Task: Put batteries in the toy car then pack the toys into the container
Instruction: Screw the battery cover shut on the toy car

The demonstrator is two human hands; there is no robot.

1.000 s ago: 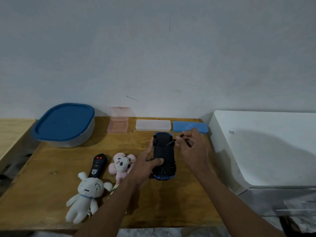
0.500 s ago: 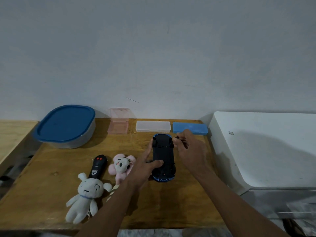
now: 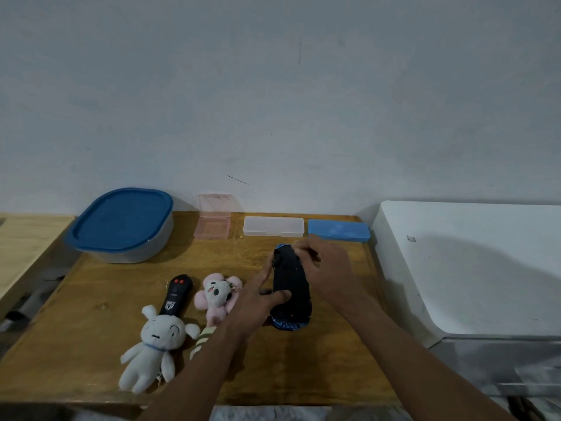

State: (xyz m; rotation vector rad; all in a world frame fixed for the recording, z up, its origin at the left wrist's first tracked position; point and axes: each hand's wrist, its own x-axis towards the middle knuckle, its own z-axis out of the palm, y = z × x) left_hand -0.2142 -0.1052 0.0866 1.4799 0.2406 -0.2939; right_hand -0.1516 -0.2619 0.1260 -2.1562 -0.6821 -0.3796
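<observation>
In the head view, a toy car is seen lying upside down on the wooden table, right of the middle, its dark underside facing up and its blue body showing at both ends. It is gripped by the left hand, the thumb laid across the underside and the fingers wrapped along the car's left flank. The right hand is held over the far end of the car with its fingertips drawn together in a pinch on something too small to be made out. A container with a blue lid is placed at the far left corner of the table. Along the far edge, an open pink case, a clear case and a blue case are lined up from left to right. A black remote control and a pink plush toy are set just left of the left hand, and a white plush toy is laid near the front edge. A white appliance is seen beside the table's right edge.
</observation>
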